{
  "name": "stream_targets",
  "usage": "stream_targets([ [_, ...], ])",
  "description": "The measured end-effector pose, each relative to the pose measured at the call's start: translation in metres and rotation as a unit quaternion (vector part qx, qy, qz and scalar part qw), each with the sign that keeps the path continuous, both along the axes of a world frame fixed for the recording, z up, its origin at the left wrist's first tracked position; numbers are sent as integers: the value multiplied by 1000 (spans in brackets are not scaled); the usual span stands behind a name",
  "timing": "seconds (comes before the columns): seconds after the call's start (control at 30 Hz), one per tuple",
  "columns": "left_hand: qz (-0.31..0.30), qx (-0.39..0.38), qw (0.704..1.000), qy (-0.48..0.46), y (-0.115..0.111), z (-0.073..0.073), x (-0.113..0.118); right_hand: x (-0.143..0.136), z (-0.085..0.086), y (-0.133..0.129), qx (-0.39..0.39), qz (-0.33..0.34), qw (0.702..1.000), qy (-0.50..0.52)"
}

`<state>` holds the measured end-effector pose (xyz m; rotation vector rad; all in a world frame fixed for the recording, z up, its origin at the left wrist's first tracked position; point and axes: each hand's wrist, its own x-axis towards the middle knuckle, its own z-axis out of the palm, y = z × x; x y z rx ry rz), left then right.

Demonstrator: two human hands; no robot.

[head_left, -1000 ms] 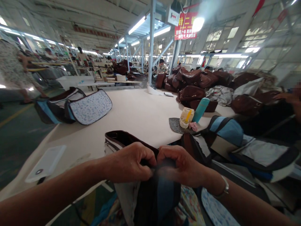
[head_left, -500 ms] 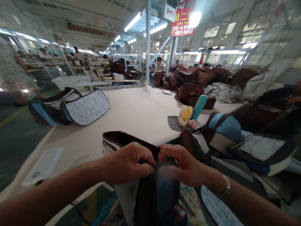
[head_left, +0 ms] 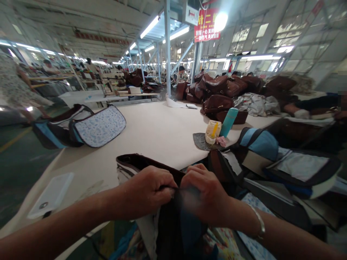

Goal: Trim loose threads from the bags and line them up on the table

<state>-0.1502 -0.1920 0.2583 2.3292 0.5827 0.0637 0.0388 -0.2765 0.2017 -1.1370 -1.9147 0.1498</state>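
Note:
A partly sewn fabric bag (head_left: 169, 231), dark with blue and white panels, stands between my forearms at the table's front edge. Its dark-bound opening faces up and away to the left. My left hand (head_left: 151, 191) is closed in a pinch on the dark edge of the bag. Close beside it, my right hand (head_left: 203, 193) grips the same edge, its fingers curled and partly blurred. The two hands nearly meet at one spot on the rim. What lies between the fingertips is hidden.
A finished-looking bag with a patterned flap (head_left: 100, 126) sits on the pale table (head_left: 151, 126) at left, above a white plastic case (head_left: 51, 195). A teal bottle (head_left: 229, 122) stands right of centre. Brown leather bags (head_left: 217, 86) are heaped behind; blue-grey bag pieces (head_left: 260, 144) lie right.
My right hand has turned and its fingers have curled down more tightly over the bag's edge. My left hand stays pinched there. At far right, another person's gloved hand has come into view.

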Motion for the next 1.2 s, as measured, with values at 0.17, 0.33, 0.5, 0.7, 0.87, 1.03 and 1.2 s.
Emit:
stream_targets([
  [0.17,4,-158,987,17,11,7,-3,7,-2,-7,120,38,977,-174],
  [0.33,-18,-210,976,52,15,-6,-1,13,0,-17,184,33,933,-306],
  [0.5,-64,-74,995,28,0,-5,2,19,-1,-27,115,72,973,-185],
  [0.7,-103,60,992,-33,-18,4,3,34,27,-20,-188,68,978,57],
  [0.87,-109,92,989,-49,-23,3,7,44,58,-2,-306,204,930,-28],
  [1.03,-115,114,985,-64,-26,1,8,42,70,-6,-341,250,902,-88],
  [1.2,-108,117,983,-94,-22,10,10,19,67,-28,-130,78,957,-248],
])
